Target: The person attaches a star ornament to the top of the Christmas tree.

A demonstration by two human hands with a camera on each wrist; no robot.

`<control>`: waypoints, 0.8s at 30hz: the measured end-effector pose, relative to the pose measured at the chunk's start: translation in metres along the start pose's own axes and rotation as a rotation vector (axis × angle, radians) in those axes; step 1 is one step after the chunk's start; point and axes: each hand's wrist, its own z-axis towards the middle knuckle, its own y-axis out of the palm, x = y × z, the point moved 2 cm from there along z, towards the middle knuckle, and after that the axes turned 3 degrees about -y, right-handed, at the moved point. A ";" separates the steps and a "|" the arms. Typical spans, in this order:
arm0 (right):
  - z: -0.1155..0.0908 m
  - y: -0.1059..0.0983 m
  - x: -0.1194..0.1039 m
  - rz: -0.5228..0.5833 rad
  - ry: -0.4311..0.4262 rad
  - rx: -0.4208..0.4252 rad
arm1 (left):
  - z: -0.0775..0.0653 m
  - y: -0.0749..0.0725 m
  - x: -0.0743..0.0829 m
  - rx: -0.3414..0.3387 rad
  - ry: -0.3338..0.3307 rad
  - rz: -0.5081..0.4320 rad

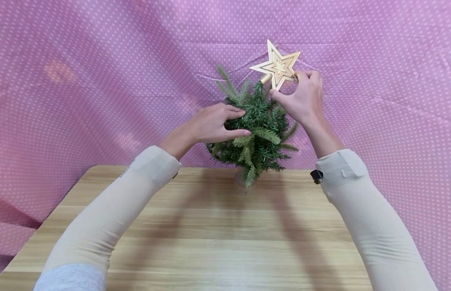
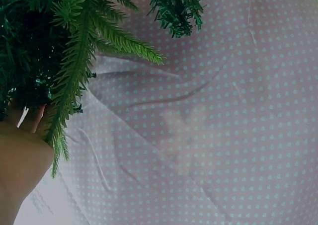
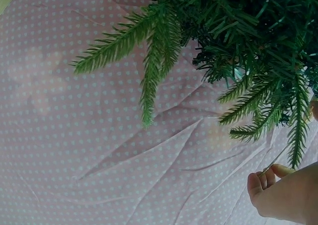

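A small green artificial Christmas tree stands near the table's far edge. At its top is a gold five-pointed star tree topper, tilted, its tube-like base at the tree's tip. My right hand pinches the star by its lower and right points, thumb below and fingers on the right. My left hand rests against the tree's left side, thumb and forefinger spread over the branches. In the left wrist view its fingers reach in among the needles. In the right wrist view the star shows only as a thin edge.
The tree has a clear round base on the light wooden table. Behind and at both sides hangs a pink cloth with pale dots. Lighter green sprigs stick out from the tree.
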 end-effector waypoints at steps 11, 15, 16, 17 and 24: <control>-0.001 0.000 0.002 0.007 -0.059 0.048 | 0.000 0.000 -0.001 -0.005 0.004 0.003; -0.001 0.000 0.001 0.009 -0.077 0.066 | 0.000 0.000 -0.002 -0.008 0.007 0.001; -0.001 0.000 0.001 0.011 -0.081 0.071 | 0.000 0.000 -0.002 -0.008 0.007 0.000; -0.001 0.000 0.001 0.013 -0.085 0.077 | 0.000 0.001 -0.002 -0.008 0.007 -0.001; -0.001 -0.001 0.000 0.011 -0.110 0.110 | 0.001 0.000 -0.002 0.002 0.013 0.002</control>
